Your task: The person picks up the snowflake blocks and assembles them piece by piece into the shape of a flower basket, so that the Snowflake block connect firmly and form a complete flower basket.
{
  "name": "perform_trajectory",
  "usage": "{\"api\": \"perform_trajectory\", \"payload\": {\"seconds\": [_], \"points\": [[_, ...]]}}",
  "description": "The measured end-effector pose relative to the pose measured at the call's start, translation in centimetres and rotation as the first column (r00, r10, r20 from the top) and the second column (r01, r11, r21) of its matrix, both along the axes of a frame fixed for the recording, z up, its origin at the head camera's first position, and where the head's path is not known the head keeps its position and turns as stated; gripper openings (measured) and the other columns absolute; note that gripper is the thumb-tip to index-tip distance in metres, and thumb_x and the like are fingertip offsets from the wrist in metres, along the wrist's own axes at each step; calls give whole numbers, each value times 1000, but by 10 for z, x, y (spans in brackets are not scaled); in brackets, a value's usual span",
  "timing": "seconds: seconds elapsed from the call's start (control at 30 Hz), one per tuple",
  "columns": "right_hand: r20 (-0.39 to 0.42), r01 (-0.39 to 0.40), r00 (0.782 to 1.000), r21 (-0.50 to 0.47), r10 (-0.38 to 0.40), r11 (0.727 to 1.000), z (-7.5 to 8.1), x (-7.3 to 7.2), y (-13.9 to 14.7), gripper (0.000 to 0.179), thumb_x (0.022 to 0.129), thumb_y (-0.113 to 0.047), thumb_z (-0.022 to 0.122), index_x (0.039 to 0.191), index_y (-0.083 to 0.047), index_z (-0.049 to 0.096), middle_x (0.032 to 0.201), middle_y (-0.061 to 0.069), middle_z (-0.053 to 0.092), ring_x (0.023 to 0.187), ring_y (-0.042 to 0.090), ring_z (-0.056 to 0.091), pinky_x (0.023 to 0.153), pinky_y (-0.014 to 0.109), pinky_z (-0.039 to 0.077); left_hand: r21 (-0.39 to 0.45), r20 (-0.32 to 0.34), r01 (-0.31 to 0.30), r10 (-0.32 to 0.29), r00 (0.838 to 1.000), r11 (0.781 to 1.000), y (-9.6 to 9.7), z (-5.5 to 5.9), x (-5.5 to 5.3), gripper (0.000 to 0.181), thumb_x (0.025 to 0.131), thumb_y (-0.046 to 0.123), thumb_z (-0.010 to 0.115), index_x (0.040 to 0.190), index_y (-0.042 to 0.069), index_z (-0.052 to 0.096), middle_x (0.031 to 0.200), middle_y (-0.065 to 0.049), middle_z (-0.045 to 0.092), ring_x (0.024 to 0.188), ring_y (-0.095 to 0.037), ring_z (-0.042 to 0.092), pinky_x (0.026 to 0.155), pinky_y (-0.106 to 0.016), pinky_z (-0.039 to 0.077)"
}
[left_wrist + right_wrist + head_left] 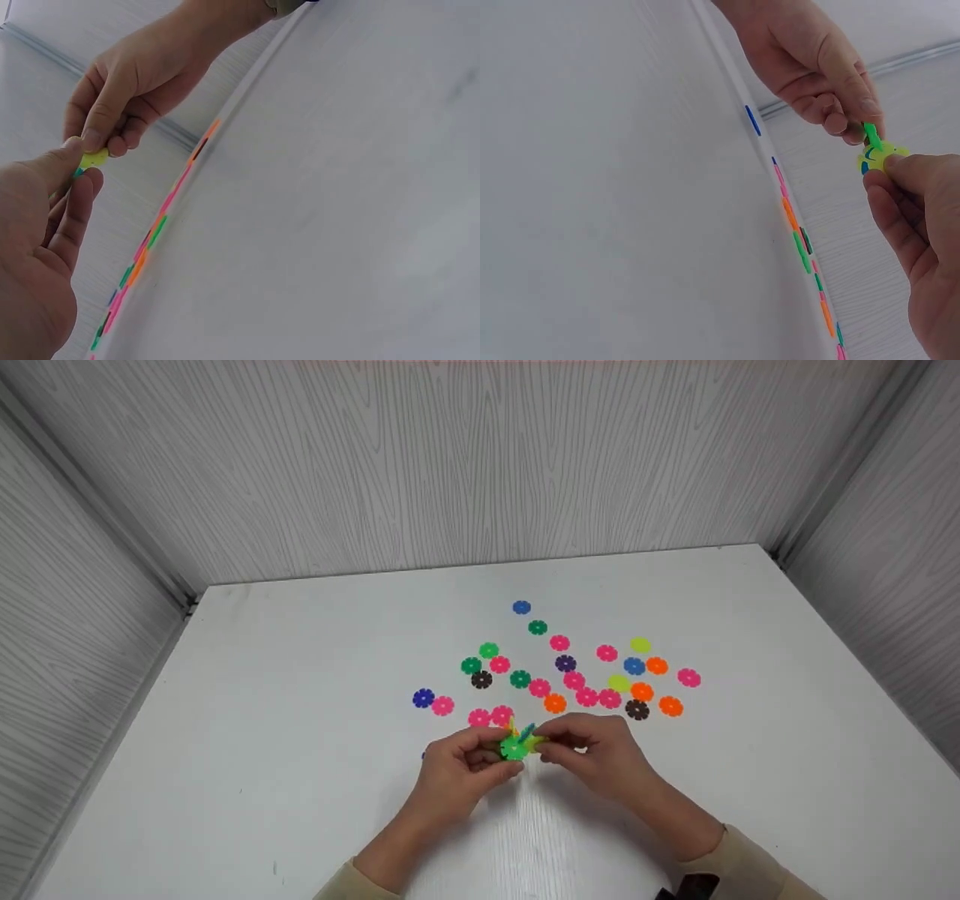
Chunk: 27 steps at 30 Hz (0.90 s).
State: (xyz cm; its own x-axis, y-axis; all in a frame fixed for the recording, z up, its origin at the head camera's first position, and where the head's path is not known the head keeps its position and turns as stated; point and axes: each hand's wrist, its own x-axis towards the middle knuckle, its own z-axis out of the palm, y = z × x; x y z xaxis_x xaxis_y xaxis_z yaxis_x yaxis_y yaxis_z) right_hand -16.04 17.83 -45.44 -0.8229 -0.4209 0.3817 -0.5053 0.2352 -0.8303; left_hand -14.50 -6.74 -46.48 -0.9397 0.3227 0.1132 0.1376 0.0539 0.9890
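Note:
Both hands meet at a small cluster of notched plastic building discs, raised above the table in the head view. My left hand (456, 776) pinches a bright green disc (514, 748) between thumb and fingers. From the other side, my right hand (609, 754) pinches a yellow disc (878, 156) of the same cluster. A blue disc (526, 733) stands on edge between them, with yellow and orange bits showing behind the green one. Fingertips hide parts of the joints. In the left wrist view, the yellow disc shows beneath the right thumb.
Many loose discs lie flat beyond the hands on the white table (262, 735), among them a pink disc (689, 678), an orange disc (671, 706) and a dark blue disc (424, 698). Pale wood-grain panels (480, 465) wall the back and sides.

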Motion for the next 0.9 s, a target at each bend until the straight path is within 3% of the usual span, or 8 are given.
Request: {"api": "perform_trajectory", "payload": {"seconds": [0.27, 0.43, 0.6, 0.73, 0.9], "points": [[35, 53, 998, 17, -54, 998, 1, 2, 0, 20, 93, -15, 83, 111, -22, 85, 102, -12, 80, 94, 13, 77, 79, 33, 64, 13, 89, 15, -16, 996, 1000, 0, 3, 1, 29, 91, 15, 86, 119, 12, 79, 103, -5, 80, 92, -26, 79, 86, -34, 63], [36, 40, 999, -23, -39, 999, 0, 5, -3, 18, 92, -12, 83, 109, -18, 85, 100, -9, 81, 95, 15, 78, 80, 31, 64, 37, 110, 17, -21, 994, 999, 1, 2, 3, 25, 91, 13, 86, 115, 9, 79, 103, -7, 80, 91, -28, 79, 86, -35, 63], [37, 38, 999, 1, -38, 999, -2, 5, -2, 17, 93, -11, 82, 109, -18, 85, 100, -10, 80, 95, 14, 77, 81, 30, 63, 48, 115, 20, -25, 993, 999, 2, 0, 4, 27, 89, 12, 87, 115, 8, 79, 102, -8, 80, 92, -28, 79, 86, -35, 63], [68, 32, 997, 17, -33, 999, -2, 3, 1, 19, 94, -11, 81, 109, -21, 85, 100, -10, 80, 95, 15, 77, 82, 30, 63, 24, 88, 19, -21, 996, 1000, 2, -1, 2, 35, 89, 15, 88, 121, 8, 75, 104, -6, 79, 94, -26, 78, 87, -33, 62], [115, 2, 993, 10, -3, 1000, -1, 1, 4, 21, 95, -11, 80, 113, -21, 84, 104, -8, 80, 100, 17, 76, 87, 31, 62, 32, 25, 29, -29, 999, 999, -2, 0, -2, 63, 87, 8, 89, 144, 7, 63, 105, -7, 75, 97, -26, 76, 91, -32, 61]]}}
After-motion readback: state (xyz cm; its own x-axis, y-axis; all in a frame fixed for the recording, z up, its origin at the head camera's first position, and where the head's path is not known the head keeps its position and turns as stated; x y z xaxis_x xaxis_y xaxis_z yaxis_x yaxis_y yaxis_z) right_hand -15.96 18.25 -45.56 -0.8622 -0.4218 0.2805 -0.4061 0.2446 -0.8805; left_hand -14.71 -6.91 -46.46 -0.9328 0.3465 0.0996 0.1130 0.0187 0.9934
